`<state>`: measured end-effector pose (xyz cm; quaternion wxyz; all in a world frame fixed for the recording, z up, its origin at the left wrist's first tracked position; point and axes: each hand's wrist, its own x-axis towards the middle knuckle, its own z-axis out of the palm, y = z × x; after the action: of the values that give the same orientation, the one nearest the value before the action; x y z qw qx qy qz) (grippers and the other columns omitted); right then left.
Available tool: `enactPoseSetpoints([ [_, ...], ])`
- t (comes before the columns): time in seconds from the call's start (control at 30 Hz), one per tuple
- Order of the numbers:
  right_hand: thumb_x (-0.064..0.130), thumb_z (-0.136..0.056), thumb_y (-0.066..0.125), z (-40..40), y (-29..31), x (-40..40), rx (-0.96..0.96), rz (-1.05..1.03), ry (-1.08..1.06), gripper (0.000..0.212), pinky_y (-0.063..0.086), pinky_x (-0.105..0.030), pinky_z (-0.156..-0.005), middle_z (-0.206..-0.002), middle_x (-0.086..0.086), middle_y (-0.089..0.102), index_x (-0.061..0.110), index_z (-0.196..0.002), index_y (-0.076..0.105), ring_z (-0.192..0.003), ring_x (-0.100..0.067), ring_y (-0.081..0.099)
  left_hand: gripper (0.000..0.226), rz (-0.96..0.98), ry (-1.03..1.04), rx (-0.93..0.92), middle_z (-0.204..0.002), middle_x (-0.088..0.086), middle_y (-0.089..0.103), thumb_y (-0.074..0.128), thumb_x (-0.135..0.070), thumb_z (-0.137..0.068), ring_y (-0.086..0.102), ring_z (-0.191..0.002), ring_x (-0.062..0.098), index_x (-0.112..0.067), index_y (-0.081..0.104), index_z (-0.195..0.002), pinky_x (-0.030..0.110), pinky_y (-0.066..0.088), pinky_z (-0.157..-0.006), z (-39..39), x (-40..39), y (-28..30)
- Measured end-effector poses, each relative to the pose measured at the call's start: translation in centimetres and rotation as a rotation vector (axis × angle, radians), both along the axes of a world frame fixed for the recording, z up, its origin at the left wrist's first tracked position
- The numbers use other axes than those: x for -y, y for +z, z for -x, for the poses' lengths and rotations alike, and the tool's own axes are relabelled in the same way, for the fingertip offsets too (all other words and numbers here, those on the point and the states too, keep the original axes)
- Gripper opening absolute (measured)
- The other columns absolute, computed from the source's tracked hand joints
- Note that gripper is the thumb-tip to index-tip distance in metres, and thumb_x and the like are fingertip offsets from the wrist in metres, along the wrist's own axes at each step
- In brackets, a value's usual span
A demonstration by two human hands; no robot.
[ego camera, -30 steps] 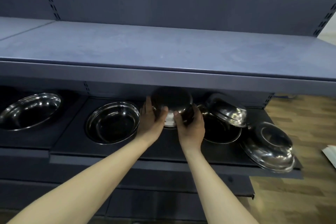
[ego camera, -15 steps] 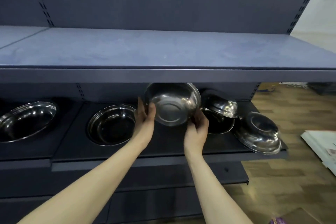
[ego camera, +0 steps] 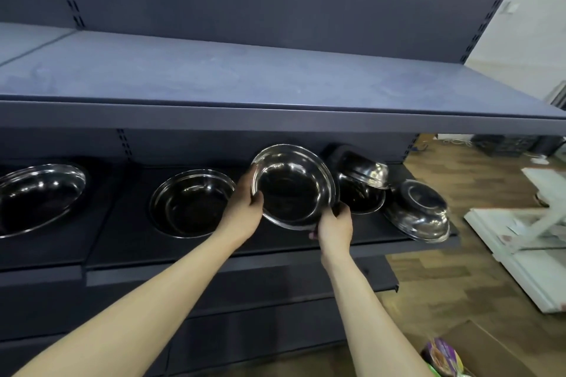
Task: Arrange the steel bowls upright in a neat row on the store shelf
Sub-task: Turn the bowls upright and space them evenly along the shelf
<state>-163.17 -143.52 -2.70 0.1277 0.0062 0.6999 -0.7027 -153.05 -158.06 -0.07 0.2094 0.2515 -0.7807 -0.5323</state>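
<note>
A: Where's the dark blue metal store shelf (ego camera: pixel 306 239) free?
B: At nine o'clock of the tilted round steel bowl (ego camera: pixel 292 187); left hand (ego camera: pixel 245 211) and right hand (ego camera: pixel 335 226) fingers grip its rim, mouth facing us.

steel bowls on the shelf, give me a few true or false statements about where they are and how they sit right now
1. Both hands hold the middle steel bowl: left hand on its left rim, right hand at its lower right rim. True.
2. The held bowl is upside down on the shelf. False: it is lifted and tilted, its opening facing the camera.
3. The bowl at the far right sits upright. False: it lies base up at the lower shelf edge.
4. The bowl left of the hands sits open side up. True.
5. The upper shelf holds two bowls. False: none show there.
</note>
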Motion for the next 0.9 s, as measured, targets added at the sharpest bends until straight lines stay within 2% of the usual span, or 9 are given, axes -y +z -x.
enactPoseSetpoints([
  [0.07, 0.021, -0.101, 0.051, -0.4, -0.1, 0.2, 0.009, 0.001, -0.002, 0.029, 0.056, -0.027, -0.056, -0.109, -0.005, 0.073, 0.019, -0.129, 0.057, -0.056, -0.011, 0.068, 0.063, 0.048, -0.043, 0.054, -0.159, -0.013, 0.026, 0.044, -0.028, -0.103, 0.028, -0.144, 0.012, -0.043, 0.01, -0.154, 0.025, 0.027, -0.11, -0.7, 0.8, 0.2],
  [0.17, 0.021, -0.102, 0.053, -1.1, 0.0, 0.9, 0.003, 0.038, -0.017, 0.034, 0.062, -0.032, -0.064, -0.118, -0.006, 0.072, 0.017, -0.136, 0.053, -0.054, -0.011, 0.072, 0.067, 0.217, -0.073, 0.245, -0.164, -0.01, 0.005, 0.038, -0.053, -0.1, 0.017, -0.149, 0.017, -0.041, 0.001, -0.154, 0.041, 0.027, -0.118, -2.1, 3.2, -0.1],
  [0.27, 0.018, -0.102, 0.055, -1.7, 0.3, 2.2, 0.029, 0.09, -0.061, 0.036, 0.062, -0.03, -0.061, -0.123, -0.006, 0.069, 0.014, -0.137, 0.052, -0.056, -0.012, 0.074, 0.062, 0.603, -0.058, 0.524, -0.165, -0.003, -0.002, 0.024, -0.059, -0.099, 0.008, -0.151, 0.028, -0.034, 0.015, -0.155, 0.05, 0.015, -0.121, -3.6, 6.1, -0.6],
  [0.37, 0.019, -0.102, 0.058, -2.8, 0.7, 4.0, 0.043, 0.135, -0.036, 0.038, 0.059, -0.025, -0.055, -0.124, -0.005, 0.067, 0.012, -0.138, 0.05, -0.076, -0.019, 0.077, 0.063, 0.834, -0.018, 0.654, -0.165, 0.004, -0.003, 0.021, -0.059, -0.099, -0.001, -0.151, 0.032, -0.03, 0.018, -0.155, 0.051, 0.0, -0.121, -5.4, 8.4, -0.6],
  [0.43, 0.02, -0.102, 0.059, -3.7, 1.0, 5.3, 0.056, 0.137, -0.004, 0.04, 0.06, -0.024, -0.054, -0.125, -0.005, 0.066, 0.011, -0.139, 0.048, -0.088, -0.026, 0.077, 0.066, 0.851, 0.029, 0.696, -0.165, 0.007, -0.004, 0.018, -0.06, -0.099, -0.004, -0.151, 0.031, -0.028, 0.015, -0.156, 0.051, -0.001, -0.121, -6.7, 9.7, -0.6],
  [0.5, 0.02, -0.103, 0.058, -4.7, 1.1, 6.7, 0.066, 0.14, 0.035, 0.04, 0.06, -0.024, -0.054, -0.126, -0.006, 0.066, 0.012, -0.14, 0.048, -0.091, -0.03, 0.076, 0.067, 0.824, 0.063, 0.723, -0.165, 0.008, -0.005, 0.017, -0.06, -0.099, -0.005, -0.151, 0.031, -0.026, 0.013, -0.156, 0.051, 0.0, -0.121, -8.0, 10.8, -0.5],
  [0.63, 0.024, -0.103, 0.058, -6.5, 1.1, 9.6, 0.049, 0.118, 0.146, 0.039, 0.064, -0.03, -0.061, -0.123, -0.009, 0.069, 0.011, -0.139, 0.05, -0.081, -0.025, 0.079, 0.062, 0.777, 0.111, 0.714, -0.165, 0.007, 0.002, 0.023, -0.059, -0.099, -0.002, -0.151, 0.031, -0.03, 0.021, -0.154, 0.053, 0.004, -0.121, -11.0, 12.4, -0.7],
  [0.77, 0.015, -0.103, 0.055, -8.4, 1.0, 12.4, 0.088, 0.059, 0.244, 0.037, 0.065, -0.032, -0.064, -0.116, -0.007, 0.071, 0.01, -0.138, 0.05, -0.067, -0.019, 0.079, 0.055, 0.758, 0.209, 0.652, -0.163, 0.007, 0.017, 0.032, -0.055, -0.099, 0.016, -0.148, 0.034, -0.032, 0.032, -0.15, 0.049, 0.016, -0.12, -13.3, 13.2, -0.9],
  [0.9, 0.005, -0.101, 0.054, -10.6, 0.4, 14.1, 0.093, 0.011, 0.268, 0.036, 0.06, -0.024, -0.054, -0.117, -0.008, 0.068, 0.01, -0.136, 0.046, -0.078, -0.026, 0.077, 0.054, 0.778, 0.23, 0.621, -0.16, 0.009, 0.024, 0.038, -0.05, -0.099, 0.024, -0.145, 0.034, -0.028, 0.035, -0.149, 0.045, 0.023, -0.118, -14.6, 13.3, -1.1],
])
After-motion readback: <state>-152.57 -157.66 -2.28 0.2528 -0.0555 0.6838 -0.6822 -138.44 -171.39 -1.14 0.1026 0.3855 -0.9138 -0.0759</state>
